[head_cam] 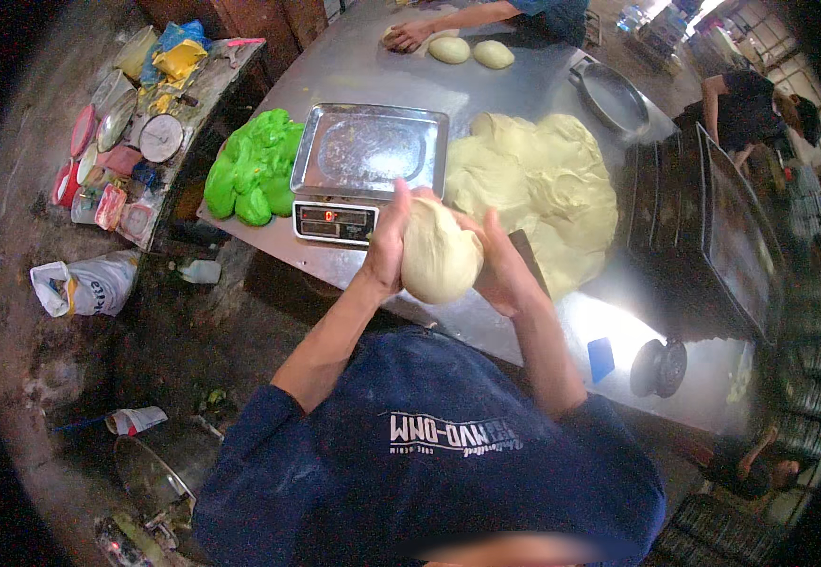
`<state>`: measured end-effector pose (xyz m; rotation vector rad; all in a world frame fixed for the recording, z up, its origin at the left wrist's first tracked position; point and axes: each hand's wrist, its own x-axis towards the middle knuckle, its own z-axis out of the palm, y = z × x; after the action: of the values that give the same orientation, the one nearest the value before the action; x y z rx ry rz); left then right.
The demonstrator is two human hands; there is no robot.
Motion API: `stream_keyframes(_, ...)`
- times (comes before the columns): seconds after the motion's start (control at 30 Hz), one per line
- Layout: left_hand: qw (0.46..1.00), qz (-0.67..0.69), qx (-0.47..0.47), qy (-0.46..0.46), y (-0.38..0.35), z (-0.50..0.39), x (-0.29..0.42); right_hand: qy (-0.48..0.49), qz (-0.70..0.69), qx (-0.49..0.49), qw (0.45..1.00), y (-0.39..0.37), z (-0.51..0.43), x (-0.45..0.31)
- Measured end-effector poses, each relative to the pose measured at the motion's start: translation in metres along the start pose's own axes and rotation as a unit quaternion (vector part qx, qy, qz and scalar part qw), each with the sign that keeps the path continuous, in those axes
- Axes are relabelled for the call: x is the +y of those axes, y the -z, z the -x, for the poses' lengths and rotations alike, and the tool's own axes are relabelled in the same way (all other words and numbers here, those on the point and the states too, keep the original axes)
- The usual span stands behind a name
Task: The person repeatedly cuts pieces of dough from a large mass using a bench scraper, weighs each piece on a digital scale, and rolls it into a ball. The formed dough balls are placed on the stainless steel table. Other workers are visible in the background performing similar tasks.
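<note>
A smooth ball of pale dough (440, 255) is held up between my two hands, in front of a digital scale. My left hand (388, 248) presses its left side, thumb up. On the other side my right hand (502, 266) cups it, with the fingers partly hidden behind the dough. A dark flat blade, perhaps a dough scraper (529, 259), shows beside my right wrist; whether I hold it cannot be told. The scale's metal pan (371, 152) carries no dough, and its display (329, 216) is lit. A large mass of pale dough (538, 184) lies right of the scale.
Bright green dough (258, 170) lies left of the scale on the metal table (354, 71). Across it, a co-worker's hand (410, 35) touches dough near two dough balls (471, 52). Stacked dark trays (701, 220), a round pan (612, 96) and a blue scraper (600, 359) are at right.
</note>
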<state>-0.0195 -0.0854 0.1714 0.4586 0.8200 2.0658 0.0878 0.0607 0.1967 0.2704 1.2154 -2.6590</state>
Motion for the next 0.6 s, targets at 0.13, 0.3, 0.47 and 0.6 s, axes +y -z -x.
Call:
stream_keyframes(0.13, 0.933, -0.303, -0.002, -0.194, 0.000, -0.024, 0.019, 0.191, 0.361, 0.080, 0.909, -0.023, 0.004, -0.005)
stream_keyframes(0.3, 0.856, -0.454, -0.112, -0.222, -0.012, -0.046, 0.028, 0.273, 0.483, 0.208, 0.806, -0.048, 0.010, -0.009)
stream_keyframes(0.47, 0.954, -0.263, -0.142, 0.014, -0.014, -0.055, 0.013, 0.294, 0.562, 0.207, 0.745, -0.033, 0.002, -0.027)
stream_keyframes(0.6, 0.959, -0.127, -0.195, 0.164, 0.000, -0.063, 0.007, 0.342, 0.624, 0.226, 0.665, -0.012, -0.015, -0.044)
